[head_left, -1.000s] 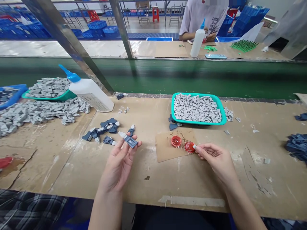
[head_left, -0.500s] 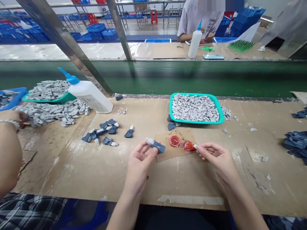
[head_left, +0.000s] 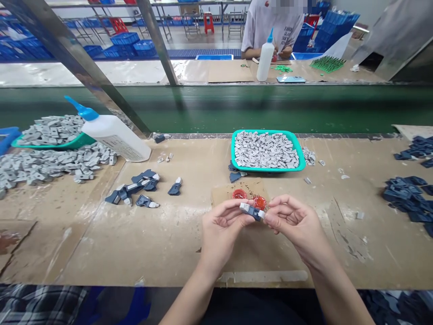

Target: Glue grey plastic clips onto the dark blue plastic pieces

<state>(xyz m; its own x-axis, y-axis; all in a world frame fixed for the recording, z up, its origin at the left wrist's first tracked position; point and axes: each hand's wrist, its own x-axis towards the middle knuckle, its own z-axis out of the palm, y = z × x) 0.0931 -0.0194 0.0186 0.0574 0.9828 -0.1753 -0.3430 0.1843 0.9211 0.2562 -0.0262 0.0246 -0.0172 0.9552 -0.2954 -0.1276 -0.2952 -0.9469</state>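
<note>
My left hand (head_left: 225,224) is closed on a dark blue plastic part (head_left: 251,211) with a light grey tip at its left end. Between thumb and fingers, my right hand (head_left: 291,222) pinches a small light grey piece (head_left: 261,214), which meets the right end of the dark blue part. Just behind the hands are two red caps (head_left: 239,194) with wet red liquid in them, lying on a stained cardboard piece (head_left: 220,195). A teal tray (head_left: 302,155) full of small light grey pieces stands farther back. Several dark blue parts with grey tips (head_left: 135,186) lie to the left.
A white bottle with a blue nozzle (head_left: 117,135) leans at the left, beside heaped grey pieces (head_left: 50,162). Dark blue parts (head_left: 407,196) are piled at the right. Beyond the table runs a green belt (head_left: 209,108); across it sits a person (head_left: 270,34).
My left hand has moved right and my right hand slightly left, bringing the grey piece against the dark blue part. The neighbouring person's arm at the left has gone from view.
</note>
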